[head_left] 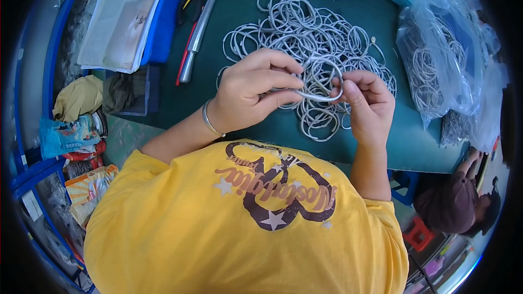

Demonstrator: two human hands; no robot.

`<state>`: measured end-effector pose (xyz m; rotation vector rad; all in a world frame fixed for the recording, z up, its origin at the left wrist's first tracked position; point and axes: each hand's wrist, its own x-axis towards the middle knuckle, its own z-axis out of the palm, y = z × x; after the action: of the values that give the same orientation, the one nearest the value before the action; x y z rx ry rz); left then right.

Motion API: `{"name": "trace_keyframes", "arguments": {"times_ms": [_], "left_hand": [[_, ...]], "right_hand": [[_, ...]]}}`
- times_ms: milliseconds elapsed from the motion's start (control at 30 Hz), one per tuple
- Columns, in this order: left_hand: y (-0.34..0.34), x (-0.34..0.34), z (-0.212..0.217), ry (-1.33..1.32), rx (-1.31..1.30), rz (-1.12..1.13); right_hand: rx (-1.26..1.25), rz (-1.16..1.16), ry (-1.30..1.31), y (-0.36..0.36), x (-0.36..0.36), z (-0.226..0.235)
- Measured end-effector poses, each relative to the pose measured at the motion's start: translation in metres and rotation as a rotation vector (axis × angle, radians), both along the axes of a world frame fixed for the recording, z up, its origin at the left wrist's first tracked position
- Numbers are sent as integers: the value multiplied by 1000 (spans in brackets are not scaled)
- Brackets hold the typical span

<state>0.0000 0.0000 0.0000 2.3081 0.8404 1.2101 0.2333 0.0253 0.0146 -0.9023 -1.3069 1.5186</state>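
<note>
Pinching a grey cable loop (321,79) between both hands, I close my left hand (253,90) narrowly on its near-left arc, thumb against forefinger, a bangle (208,120) on that wrist. My right hand (368,100) grips its right side, fingers curled tight. The ring stands roughly upright, its long axis running left to right, just above the pile of coiled cables (310,38) on the green table (229,109). Farther right lie clear bags of cables (436,60).

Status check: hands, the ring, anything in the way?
Left hand and right hand both pinch one grey ring. Ring pile behind. Nothing blocking.
</note>
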Motion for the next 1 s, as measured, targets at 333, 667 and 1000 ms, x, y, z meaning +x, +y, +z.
{"name": "trace_keyframes", "arguments": {"times_ms": [333,667,1000], "left_hand": [[-4,14,11,-509,-911,181],[-8,14,12,-550,-809,153],[-7,16,16,-295,-273,194]], "right_hand": [[114,-47,139,-6,-4,3],[-98,4,-58,-3,2,-3],[-305,24,27,-1,5,-1]]}}
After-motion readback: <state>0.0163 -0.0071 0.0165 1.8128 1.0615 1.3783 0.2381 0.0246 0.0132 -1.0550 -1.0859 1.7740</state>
